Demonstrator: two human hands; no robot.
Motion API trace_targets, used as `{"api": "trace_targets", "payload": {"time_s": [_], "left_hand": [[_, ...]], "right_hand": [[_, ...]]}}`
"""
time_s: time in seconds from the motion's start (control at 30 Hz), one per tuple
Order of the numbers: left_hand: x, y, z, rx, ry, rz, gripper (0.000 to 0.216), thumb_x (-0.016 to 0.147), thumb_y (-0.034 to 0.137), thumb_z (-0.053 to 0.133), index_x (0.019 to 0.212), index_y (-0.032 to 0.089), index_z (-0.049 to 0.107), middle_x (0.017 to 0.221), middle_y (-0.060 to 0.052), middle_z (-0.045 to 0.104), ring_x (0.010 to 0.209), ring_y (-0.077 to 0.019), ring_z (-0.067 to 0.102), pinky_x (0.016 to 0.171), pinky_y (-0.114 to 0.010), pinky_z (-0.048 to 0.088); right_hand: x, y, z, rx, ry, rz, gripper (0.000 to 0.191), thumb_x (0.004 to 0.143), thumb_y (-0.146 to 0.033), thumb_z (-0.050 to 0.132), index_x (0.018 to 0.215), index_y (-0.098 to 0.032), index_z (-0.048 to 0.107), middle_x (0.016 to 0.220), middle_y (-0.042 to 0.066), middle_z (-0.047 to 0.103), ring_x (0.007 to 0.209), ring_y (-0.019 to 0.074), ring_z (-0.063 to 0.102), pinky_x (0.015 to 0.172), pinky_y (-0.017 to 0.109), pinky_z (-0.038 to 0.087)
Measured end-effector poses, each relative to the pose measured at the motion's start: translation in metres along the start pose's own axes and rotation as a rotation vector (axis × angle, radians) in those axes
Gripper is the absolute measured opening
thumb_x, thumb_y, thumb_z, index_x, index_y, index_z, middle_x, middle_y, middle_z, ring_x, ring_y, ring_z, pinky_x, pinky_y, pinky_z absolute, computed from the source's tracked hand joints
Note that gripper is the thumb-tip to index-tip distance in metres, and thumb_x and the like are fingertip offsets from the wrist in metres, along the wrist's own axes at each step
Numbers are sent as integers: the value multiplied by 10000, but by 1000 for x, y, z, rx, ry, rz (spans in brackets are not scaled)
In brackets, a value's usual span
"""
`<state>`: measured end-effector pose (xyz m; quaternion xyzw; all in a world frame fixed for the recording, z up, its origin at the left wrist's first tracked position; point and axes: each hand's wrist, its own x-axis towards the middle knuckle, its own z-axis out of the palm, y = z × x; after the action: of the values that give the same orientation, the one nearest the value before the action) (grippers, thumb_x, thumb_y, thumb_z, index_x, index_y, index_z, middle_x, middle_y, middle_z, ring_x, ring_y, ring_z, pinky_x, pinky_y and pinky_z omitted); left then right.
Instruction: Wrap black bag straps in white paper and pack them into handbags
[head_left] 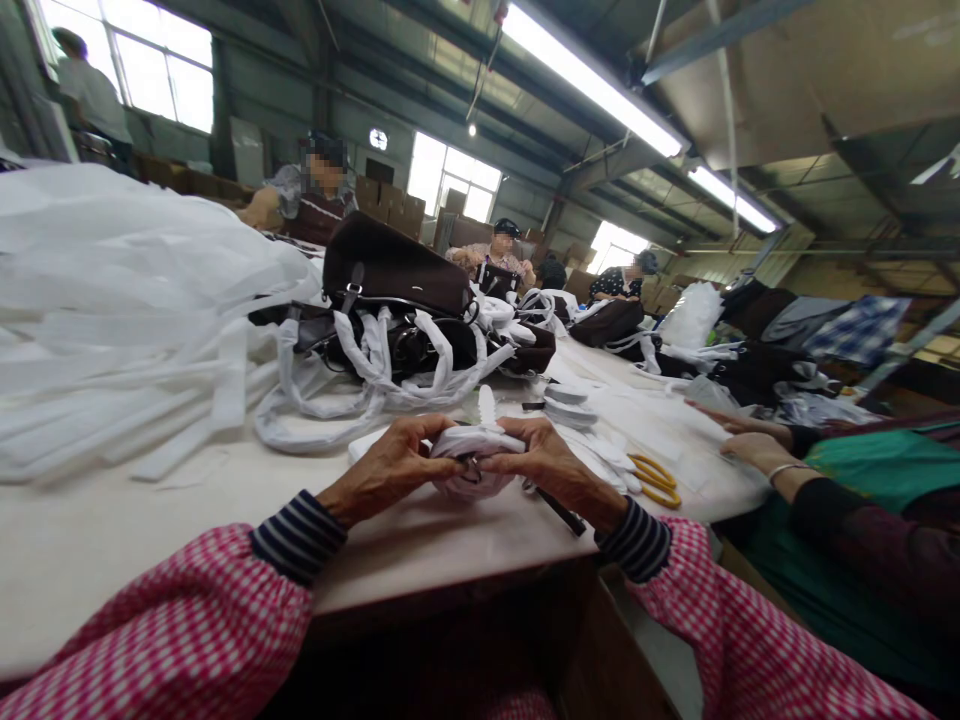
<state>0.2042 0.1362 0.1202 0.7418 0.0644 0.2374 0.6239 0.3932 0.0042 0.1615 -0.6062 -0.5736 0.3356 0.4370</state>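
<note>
My left hand [390,462] and my right hand [544,462] meet over the near edge of a pale table [150,530]. Both pinch a small white wrapped bundle [476,445] with a dark metal piece showing underneath; a white strip sticks up from it. My fingers are curled tight around it. My sleeves are pink checked with striped cuffs. A thin dark strap [561,510] lies under my right wrist.
A heap of white strips [112,300] fills the left. Dark brown bags [397,270] with white-wrapped straps stand beyond my hands. Yellow-handled scissors [656,478] lie to the right. A co-worker's hands [750,440] rest on the table at right; other people sit further back.
</note>
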Motion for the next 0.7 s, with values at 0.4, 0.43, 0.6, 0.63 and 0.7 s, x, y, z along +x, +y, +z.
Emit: {"api": "trace_targets", "payload": {"time_s": [0.4, 0.43, 0.6, 0.63, 0.7], "left_hand": [[-2, 4, 2, 59, 29, 9, 234, 716, 172, 710, 945, 137, 742, 915, -27, 688, 860, -194, 613, 764, -272, 474], [-3, 4, 2, 39, 8, -16, 241, 711, 170, 707, 947, 136, 739, 900, -24, 696, 842, -190, 613, 757, -271, 470], [-4, 5, 3, -40, -26, -96, 252, 668, 160, 725, 919, 128, 734, 850, -9, 700, 792, -175, 603, 724, -258, 444], [-4, 6, 3, -52, -22, -98, 252, 662, 162, 731, 912, 128, 734, 844, -7, 697, 787, -174, 601, 723, -259, 445], [-3, 7, 4, -61, -15, -96, 243, 647, 164, 743, 888, 129, 731, 824, 0, 686, 771, -169, 591, 712, -257, 442]], "right_hand": [[-4, 1, 9, 90, -5, 27, 287, 679, -270, 846, 933, -168, 760, 874, -3, 709, 821, 176, 596, 759, 269, 454], [-4, 1, 8, 104, -27, 39, 324, 674, -266, 846, 972, -168, 768, 907, 5, 725, 840, 183, 609, 776, 277, 461], [-7, 0, 4, 65, -73, 85, 359, 688, -294, 864, 1007, -154, 780, 922, 16, 737, 827, 181, 624, 757, 271, 455], [-9, -1, 5, 53, -67, 66, 358, 702, -311, 864, 1016, -160, 780, 938, 15, 737, 843, 183, 626, 767, 272, 458], [-13, -3, 8, 21, -41, 30, 344, 736, -354, 857, 1019, -175, 778, 930, 8, 728, 835, 177, 615, 746, 263, 459]]}}
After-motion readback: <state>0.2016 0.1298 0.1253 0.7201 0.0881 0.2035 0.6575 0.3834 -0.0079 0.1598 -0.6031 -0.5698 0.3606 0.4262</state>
